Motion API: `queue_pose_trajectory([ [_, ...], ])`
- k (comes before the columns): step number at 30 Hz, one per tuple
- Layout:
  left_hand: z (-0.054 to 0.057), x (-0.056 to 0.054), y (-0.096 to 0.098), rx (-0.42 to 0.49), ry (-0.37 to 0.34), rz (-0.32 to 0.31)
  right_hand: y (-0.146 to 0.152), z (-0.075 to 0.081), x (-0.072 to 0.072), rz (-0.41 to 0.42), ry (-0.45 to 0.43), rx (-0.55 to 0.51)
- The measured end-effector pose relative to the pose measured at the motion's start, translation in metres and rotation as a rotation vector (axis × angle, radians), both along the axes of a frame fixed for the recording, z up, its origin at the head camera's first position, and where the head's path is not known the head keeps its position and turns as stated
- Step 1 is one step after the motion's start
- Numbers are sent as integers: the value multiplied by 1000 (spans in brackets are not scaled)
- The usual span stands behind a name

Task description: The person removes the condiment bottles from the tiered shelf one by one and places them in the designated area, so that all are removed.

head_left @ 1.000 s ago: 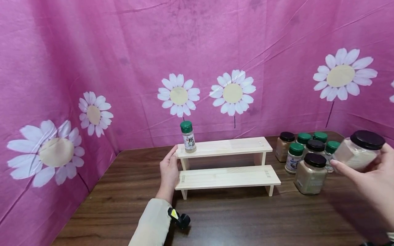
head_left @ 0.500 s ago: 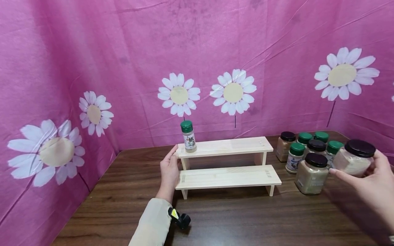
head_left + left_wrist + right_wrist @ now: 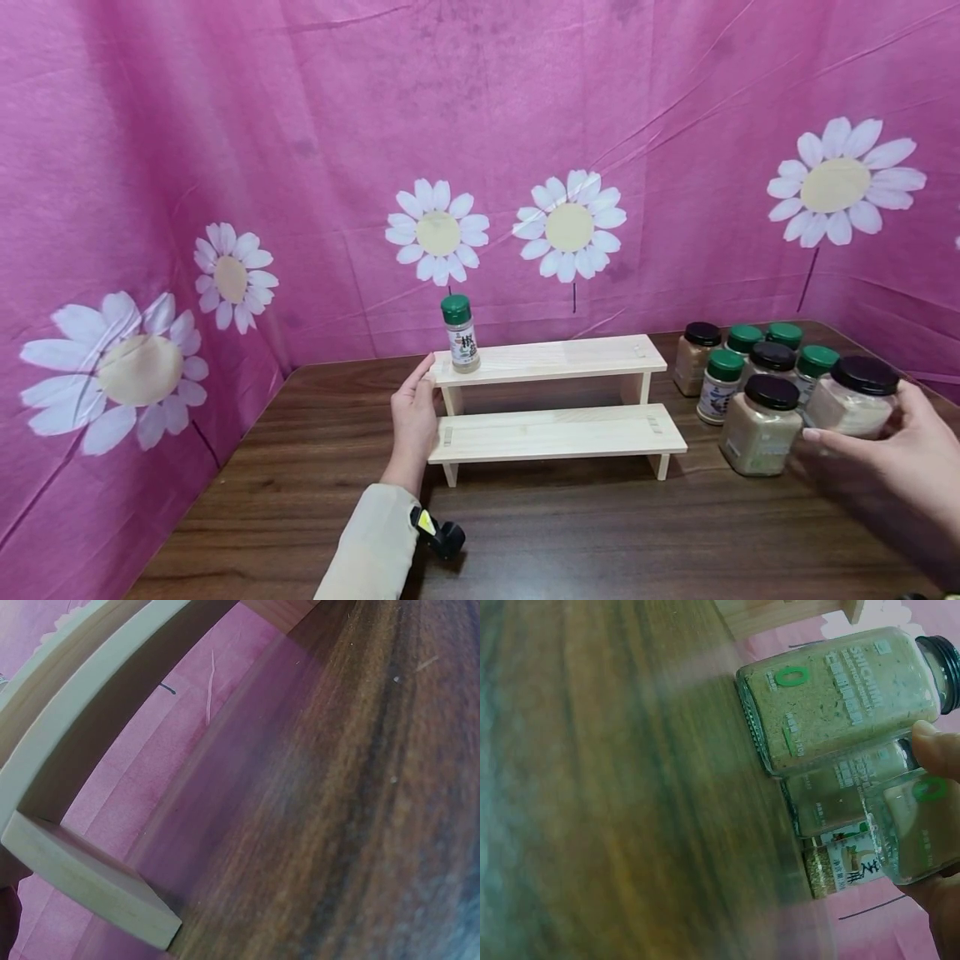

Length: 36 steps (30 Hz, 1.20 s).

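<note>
My right hand (image 3: 903,458) grips a square glass jar (image 3: 852,404) with a black lid and pale powder inside, thumb on one side, fingers on the other. In the right wrist view this jar (image 3: 919,825) hangs above the table, beside a standing jar of greenish seasoning (image 3: 840,705). That jar (image 3: 761,429) stands just left of my right hand in the head view. My left hand (image 3: 412,421) holds the left end of a two-tier wooden rack (image 3: 562,433), fingers at the upper shelf. A green-capped spice shaker (image 3: 462,337) stands on that shelf's left end.
Several more jars with black lids (image 3: 702,333) and shakers with green caps (image 3: 725,365) stand grouped right of the rack on the brown wooden table (image 3: 570,533). A pink cloth (image 3: 322,167) with white daisies hangs behind the table.
My right hand has moved down and to the left with its jar, bringing it close to the grouped jars. The left hand and the rack have stayed in place.
</note>
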<state>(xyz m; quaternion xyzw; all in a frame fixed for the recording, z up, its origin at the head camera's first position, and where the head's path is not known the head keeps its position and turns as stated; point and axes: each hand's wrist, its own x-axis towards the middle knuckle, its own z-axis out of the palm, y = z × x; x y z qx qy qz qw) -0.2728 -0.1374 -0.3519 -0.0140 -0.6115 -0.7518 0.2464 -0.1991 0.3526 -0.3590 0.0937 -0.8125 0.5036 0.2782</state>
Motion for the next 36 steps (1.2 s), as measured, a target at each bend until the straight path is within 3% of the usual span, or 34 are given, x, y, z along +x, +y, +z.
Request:
queue_pose_trajectory([
  [4, 0, 1, 0, 5, 0, 3, 4, -6, -1, -9, -55, 59],
  [11, 0, 0, 0, 5, 1, 10, 5, -15, 1, -117, -129, 170],
  [18, 0, 1, 1, 2, 8, 9, 5, -18, 1, -172, -199, 246],
  [31, 0, 1, 0, -17, 3, 7, 7, -27, -4, -79, -159, 214],
  [36, 0, 1, 0, -10, 3, 9, 6, -27, -7, 44, -106, 151],
])
